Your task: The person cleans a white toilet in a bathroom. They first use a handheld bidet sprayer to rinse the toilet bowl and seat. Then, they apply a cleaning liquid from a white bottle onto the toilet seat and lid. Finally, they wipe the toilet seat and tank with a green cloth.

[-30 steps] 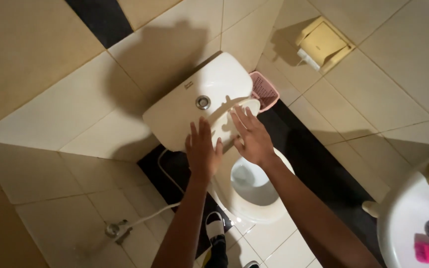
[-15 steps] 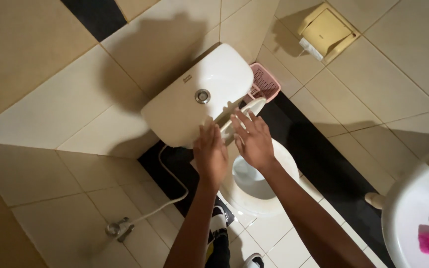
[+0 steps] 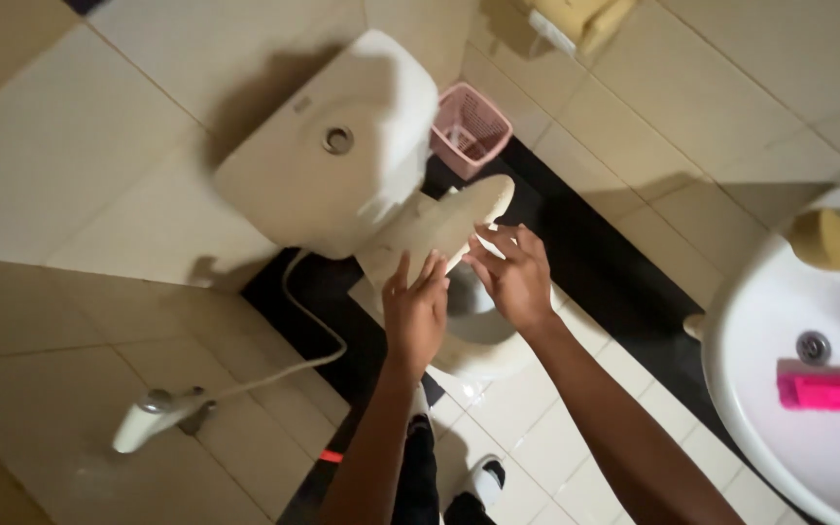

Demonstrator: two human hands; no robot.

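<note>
Now both hands (image 3: 469, 292) higher on seat lid (image 3: 439, 228); fingers spread, pressing | view shifted

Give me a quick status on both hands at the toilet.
Left hand and right hand open, fingers on raised toilet lid. Lid leans toward cistern. Pink basket beside it, apart.

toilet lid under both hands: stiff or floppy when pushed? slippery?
The toilet lid is probably stiff: it holds one flat, even shape while tilted up against the tank. It likely pivots at its back edge instead of sliding. Its surface looks smooth, so the left hand and right hand may slip.
</note>
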